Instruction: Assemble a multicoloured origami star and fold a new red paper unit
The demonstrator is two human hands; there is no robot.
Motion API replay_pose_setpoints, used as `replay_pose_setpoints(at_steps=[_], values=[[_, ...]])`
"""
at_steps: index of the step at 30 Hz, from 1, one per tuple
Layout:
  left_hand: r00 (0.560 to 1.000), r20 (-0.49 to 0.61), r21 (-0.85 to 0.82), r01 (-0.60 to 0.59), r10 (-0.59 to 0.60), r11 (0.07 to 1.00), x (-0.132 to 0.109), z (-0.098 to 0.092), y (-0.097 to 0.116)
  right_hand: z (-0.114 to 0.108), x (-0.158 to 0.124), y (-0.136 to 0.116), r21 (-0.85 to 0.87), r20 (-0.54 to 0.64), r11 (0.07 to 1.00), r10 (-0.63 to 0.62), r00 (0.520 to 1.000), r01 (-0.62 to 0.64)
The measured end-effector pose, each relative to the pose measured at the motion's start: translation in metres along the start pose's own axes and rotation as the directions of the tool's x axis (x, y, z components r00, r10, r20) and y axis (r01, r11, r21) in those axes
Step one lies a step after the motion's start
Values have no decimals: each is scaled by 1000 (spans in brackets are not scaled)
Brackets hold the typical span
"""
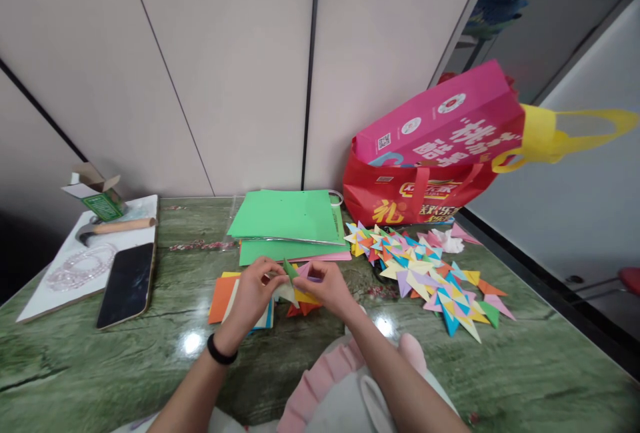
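Pinching folded paper [289, 270], left hand [259, 288] partly hiding coloured squares [219, 301], right hand [325, 286] pinching too, paper stars [451, 301] alongside

The left hand [255, 287] and the right hand [327, 287] pinch a bright folded paper [301, 295] in the middle. Seen from the hands, little paper squares [221, 301] sit at 9 o'clock, just beside the left hand, and a black phone [126, 285] lies further out that way. A hammer [125, 225] is at 10 o'clock, on a white board [47, 293]. Big green sheets [290, 214] lie at 12 o'clock. A red bag [373, 189] stands at 2 o'clock, and pointy paper shapes [453, 301] in many colours make a heap at 3 o'clock
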State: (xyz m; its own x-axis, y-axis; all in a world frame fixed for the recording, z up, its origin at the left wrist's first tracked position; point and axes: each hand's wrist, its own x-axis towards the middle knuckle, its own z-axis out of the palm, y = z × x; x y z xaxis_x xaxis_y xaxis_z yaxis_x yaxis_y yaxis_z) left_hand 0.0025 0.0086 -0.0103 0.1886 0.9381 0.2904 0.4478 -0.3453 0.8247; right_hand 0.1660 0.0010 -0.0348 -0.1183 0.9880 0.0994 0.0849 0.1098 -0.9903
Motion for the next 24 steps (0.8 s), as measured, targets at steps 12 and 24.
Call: replay_pose_setpoints(at_steps=[12,24], values=[[1000,-11,238,-9,12,971,-8,1,-5,3,-1,1,-59,10,998,-27,1000,27],[936,-48,-233,329,-349,915,-6,0,15,0,-1,1,203,32,969,139,990,-143]])
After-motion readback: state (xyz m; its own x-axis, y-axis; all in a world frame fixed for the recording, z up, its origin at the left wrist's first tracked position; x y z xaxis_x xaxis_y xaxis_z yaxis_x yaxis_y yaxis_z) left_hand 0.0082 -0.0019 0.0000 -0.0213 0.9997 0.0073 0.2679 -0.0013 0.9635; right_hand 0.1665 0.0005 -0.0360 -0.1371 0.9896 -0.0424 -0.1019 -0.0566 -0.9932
